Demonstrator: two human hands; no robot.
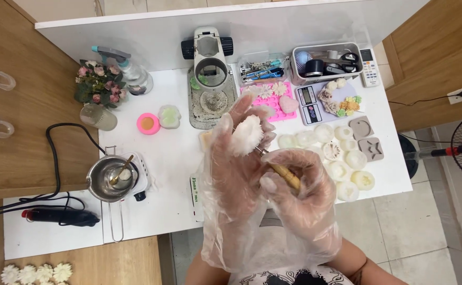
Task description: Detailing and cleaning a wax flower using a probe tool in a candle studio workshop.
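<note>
Both my hands wear loose clear plastic gloves. My left hand [231,174] holds up a white flower-shaped wax piece [248,134] between its fingertips, above the white table [167,179]. My right hand [299,195] grips a small tool with a wooden handle [286,177]; its thin metal tip touches the flower's lower right side. Both hands hover over the table's front edge, near the middle.
Several round white wax pieces [342,158] lie at the right beside grey moulds [371,149]. A pink silicone mould [273,100], a small scale [310,103], a press [210,79] and a storage box [326,62] stand behind. A metal melting pot [109,179] on a heater sits left.
</note>
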